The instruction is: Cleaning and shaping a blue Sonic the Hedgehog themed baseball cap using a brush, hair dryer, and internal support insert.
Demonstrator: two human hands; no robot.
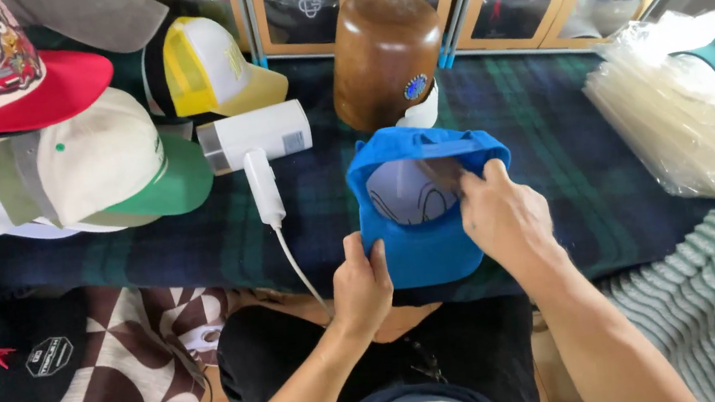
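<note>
A bright blue fabric cap (423, 252) sits upturned at the centre of the view, its pale lining facing up, resting on the dark green-and-navy plaid blanket (550, 141) just above the person's lap. The left hand (360, 284) grips the cap's edge at about seven o'clock, fingers curled over the rim and thumb pressed on the outside. The right hand (505, 215) is at the cap's three o'clock, fingertips pinched on something inside the crown; what they pinch is too small to tell.

At twelve o'clock from the cap stands a rounded brown wooden hat block (385, 52), nearly touching the cap's far edge. At ten o'clock lies a white handheld steamer with a cord (258, 145). Further out toward ten o'clock lie a yellow-and-white mesh cap (209, 65) and a cream cap with a green brim (99, 169). At two o'clock rests a stack of clear plastic bags (683, 115). At eight o'clock, well apart, lies a black cap (5, 362).
</note>
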